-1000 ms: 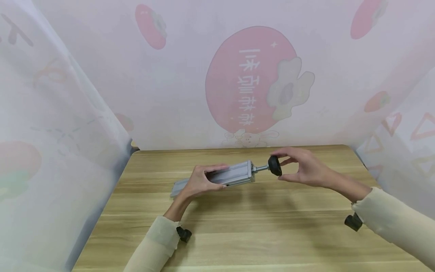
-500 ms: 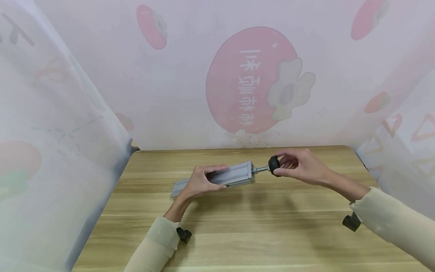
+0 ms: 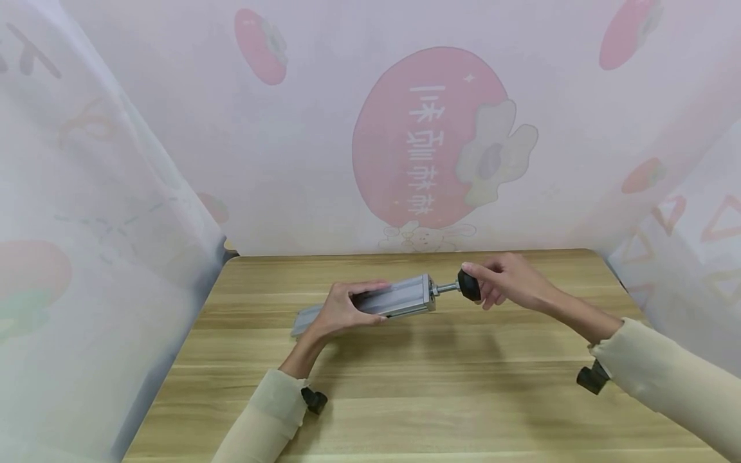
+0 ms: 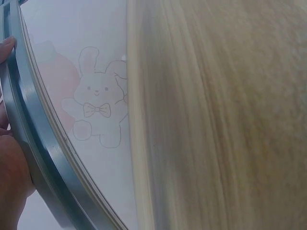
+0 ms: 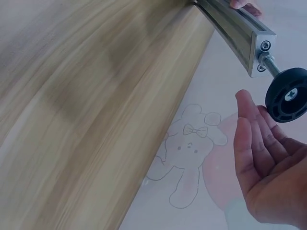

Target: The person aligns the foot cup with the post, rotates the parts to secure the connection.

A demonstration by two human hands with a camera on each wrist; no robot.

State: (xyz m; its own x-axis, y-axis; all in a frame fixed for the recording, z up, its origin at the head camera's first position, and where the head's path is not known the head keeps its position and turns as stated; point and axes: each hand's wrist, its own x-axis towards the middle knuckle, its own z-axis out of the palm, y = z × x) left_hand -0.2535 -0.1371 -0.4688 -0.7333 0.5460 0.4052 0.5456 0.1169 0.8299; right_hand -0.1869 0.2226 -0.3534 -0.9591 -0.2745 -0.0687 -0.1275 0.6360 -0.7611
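A silver aluminium profile [image 3: 405, 296] slants above the table; my left hand [image 3: 338, 308] grips it with thumb and fingers on opposite sides. Out of its right end plate sticks a threaded stud [image 3: 446, 287] with a nut, carrying a round black levelling foot [image 3: 470, 285]. My right hand [image 3: 518, 283] pinches this foot, thumb at its upper edge and fingers curled below. In the right wrist view, fingertips lie at the foot's rim and a screw head [image 5: 291, 94] shows in its underside. Along the left wrist view's edge runs the grooved profile [image 4: 43, 139], gripped by left fingers.
The wood-grain table [image 3: 405, 399] spreads beneath both hands. A pale printed cloth [image 3: 301, 161] stands behind it and at both sides. Black devices hang at both wrists, such as the one by the left cuff [image 3: 314, 400].
My right thumb has moved from below the foot to its upper edge, while the fingers have swung from above to below. My left hand and the profile stay nearly still.
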